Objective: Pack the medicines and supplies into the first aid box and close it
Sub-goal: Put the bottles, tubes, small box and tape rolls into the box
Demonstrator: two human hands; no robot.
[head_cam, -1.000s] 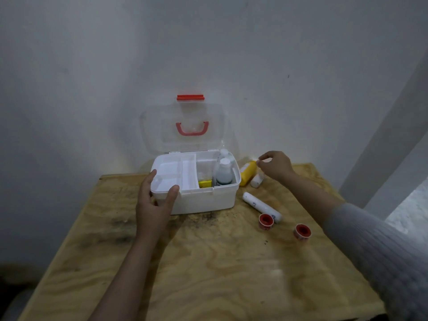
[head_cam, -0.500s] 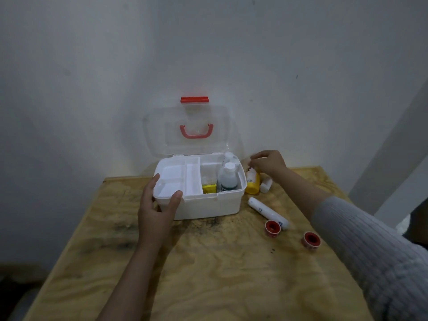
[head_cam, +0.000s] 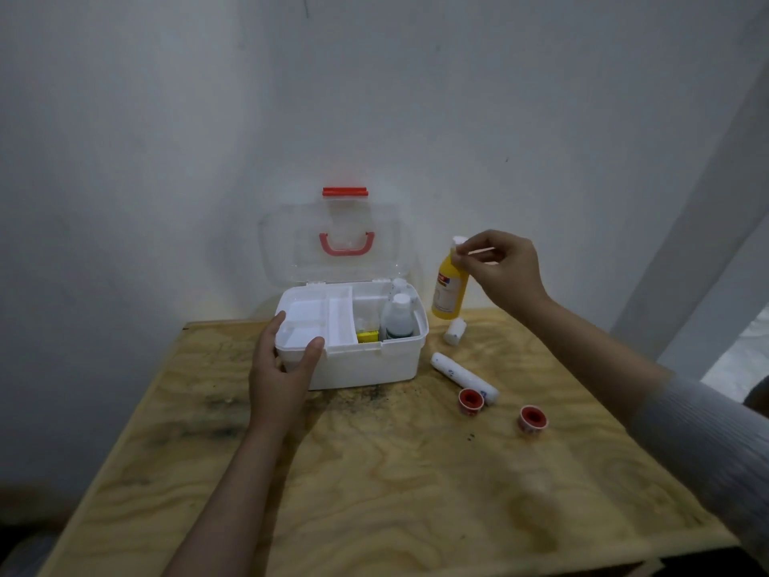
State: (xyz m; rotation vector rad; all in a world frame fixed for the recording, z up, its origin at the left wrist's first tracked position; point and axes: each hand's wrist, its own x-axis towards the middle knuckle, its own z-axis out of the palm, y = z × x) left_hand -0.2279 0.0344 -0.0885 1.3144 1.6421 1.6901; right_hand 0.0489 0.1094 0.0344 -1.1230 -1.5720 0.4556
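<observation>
The white first aid box (head_cam: 366,364) stands open at the back of the wooden table (head_cam: 374,472), its clear lid (head_cam: 333,247) with red handle upright against the wall. Inside are a white tray, a white-capped bottle (head_cam: 398,316) and a small yellow item (head_cam: 368,336). My left hand (head_cam: 283,368) grips the box's front left corner. My right hand (head_cam: 503,266) holds a yellow bottle (head_cam: 449,291) by its white cap, lifted just right of the box. On the table lie a small white roll (head_cam: 454,331), a long white tube (head_cam: 462,372) and two red-centred tape rolls (head_cam: 471,401) (head_cam: 532,418).
A white wall rises directly behind the box. A white pillar (head_cam: 699,243) stands at the right, beyond the table's edge. Dark stains mark the plywood in front of the box.
My right hand closed on the yellow bottle beside the box and lifted it upright off the table. My left hand stayed on the box corner.
</observation>
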